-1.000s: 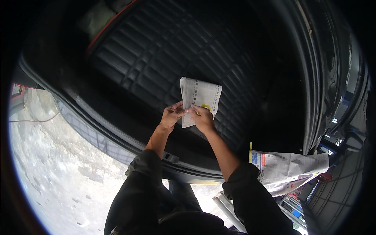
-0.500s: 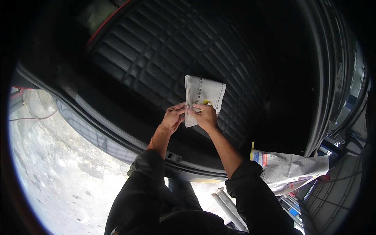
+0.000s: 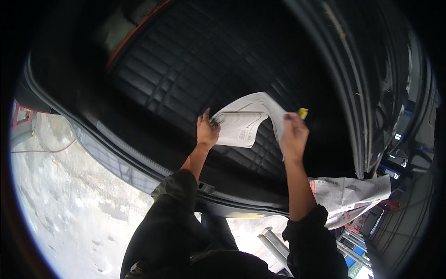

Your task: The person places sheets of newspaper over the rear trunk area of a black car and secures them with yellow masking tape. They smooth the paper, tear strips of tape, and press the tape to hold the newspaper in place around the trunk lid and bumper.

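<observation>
A folded sheet of newspaper [image 3: 238, 126] is spread between my hands above the black quilted mat [image 3: 155, 81] of a car's boot. Its upper layer arches up in the middle and bends down toward the right. My left hand [image 3: 207, 132] is closed on the paper's left edge. My right hand [image 3: 295, 139] grips the right end of the lifted layer. A small yellow thing [image 3: 303, 112] sticks out past the right fingers; its kind is not clear.
Another newspaper sheet [image 3: 346, 193] hangs over the boot's right corner. The boot sill with its latch [image 3: 205, 188] runs in front of me. Below lies a stained concrete floor [image 3: 65, 200], with pale metal bars [image 3: 275, 246] near my legs.
The folded newspaper has been opened out. My right hand has moved right, drawing one layer away from the left hand, which stays near its place. The view has shifted slightly.
</observation>
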A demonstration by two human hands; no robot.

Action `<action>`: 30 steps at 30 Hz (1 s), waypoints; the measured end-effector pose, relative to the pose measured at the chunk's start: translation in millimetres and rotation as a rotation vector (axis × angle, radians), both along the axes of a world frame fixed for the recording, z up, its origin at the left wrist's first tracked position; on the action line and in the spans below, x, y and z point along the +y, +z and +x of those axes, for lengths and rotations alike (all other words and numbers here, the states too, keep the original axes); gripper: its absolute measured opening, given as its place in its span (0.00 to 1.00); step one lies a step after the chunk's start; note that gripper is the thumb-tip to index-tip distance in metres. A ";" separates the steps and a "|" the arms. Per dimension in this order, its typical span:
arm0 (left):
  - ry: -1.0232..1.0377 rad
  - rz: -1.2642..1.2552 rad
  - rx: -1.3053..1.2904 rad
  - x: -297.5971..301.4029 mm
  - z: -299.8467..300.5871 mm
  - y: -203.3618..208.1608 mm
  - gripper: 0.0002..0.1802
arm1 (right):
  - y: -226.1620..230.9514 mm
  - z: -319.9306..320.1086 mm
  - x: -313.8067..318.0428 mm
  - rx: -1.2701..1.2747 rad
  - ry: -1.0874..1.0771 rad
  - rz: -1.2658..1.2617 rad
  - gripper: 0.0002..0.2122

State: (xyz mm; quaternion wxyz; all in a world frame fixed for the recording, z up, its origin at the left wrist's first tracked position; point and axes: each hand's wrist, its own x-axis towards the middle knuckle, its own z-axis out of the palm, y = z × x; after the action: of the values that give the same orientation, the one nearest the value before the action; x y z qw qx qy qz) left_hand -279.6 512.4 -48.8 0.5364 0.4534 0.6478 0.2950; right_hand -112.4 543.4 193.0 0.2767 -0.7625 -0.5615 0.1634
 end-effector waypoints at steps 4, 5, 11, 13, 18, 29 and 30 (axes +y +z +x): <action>-0.176 0.271 -0.087 25.1 -7.8 69.9 0.52 | 93.2 6.1 -36.6 0.004 0.032 0.069 0.07; -0.140 0.206 -0.205 24.7 -10.1 90.3 0.53 | 107.2 7.1 -53.0 -0.015 0.064 0.030 0.07; 0.046 -0.250 -0.771 -34.7 2.8 112.4 0.58 | 169.3 21.4 -195.2 0.735 0.012 0.238 0.07; -0.028 -0.456 -0.949 -71.6 -3.2 131.8 0.53 | 180.7 52.4 -263.8 1.044 -0.111 0.201 0.09; 0.001 -0.280 -1.444 -167.0 -7.1 187.4 0.43 | 211.5 62.3 -380.8 1.168 -0.556 0.215 0.11; -0.421 0.869 -0.181 -375.8 28.4 382.5 0.19 | 168.2 59.3 -590.9 0.954 -0.371 0.338 0.11; -0.458 0.915 -0.079 -396.8 26.0 383.0 0.23 | 179.1 40.5 -586.4 1.065 -0.321 0.307 0.11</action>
State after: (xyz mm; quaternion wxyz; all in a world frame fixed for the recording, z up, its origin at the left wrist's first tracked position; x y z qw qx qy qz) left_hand -253.7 115.6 334.1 0.3579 0.7607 0.3154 0.4402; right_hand -71.9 -43.0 372.1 0.6501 -0.6018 -0.2393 0.3973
